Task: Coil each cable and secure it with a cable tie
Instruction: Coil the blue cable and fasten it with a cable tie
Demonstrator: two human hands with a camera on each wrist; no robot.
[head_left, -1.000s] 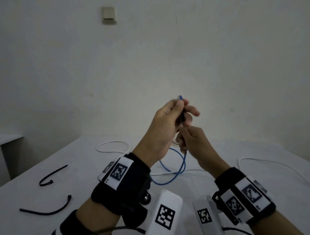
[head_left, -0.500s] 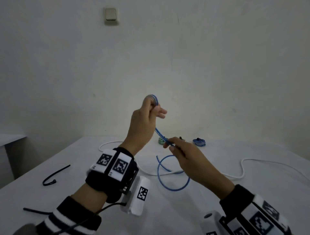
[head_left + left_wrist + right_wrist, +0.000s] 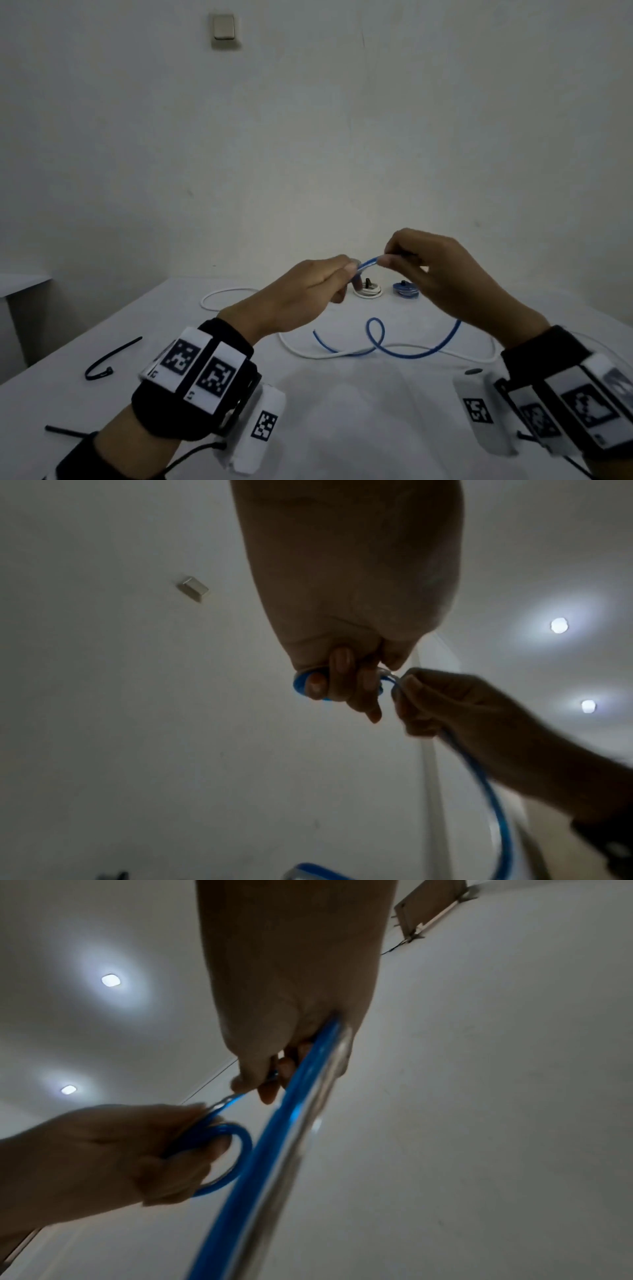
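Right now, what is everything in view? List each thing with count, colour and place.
Thin blue cable: one, blue, one end held between both hands, the rest looping on the table.
Long white cable: at least one, white, lying loose across the table.
Small tied coils: two, one white, one blue, far side of the table.
Black cable ties: two, black, table's left; one curved, one at the near edge.
White table: one.
Wall switch: one, cream, on the wall.
Left hand: grips a small loop.
Right hand: pinches the cable.
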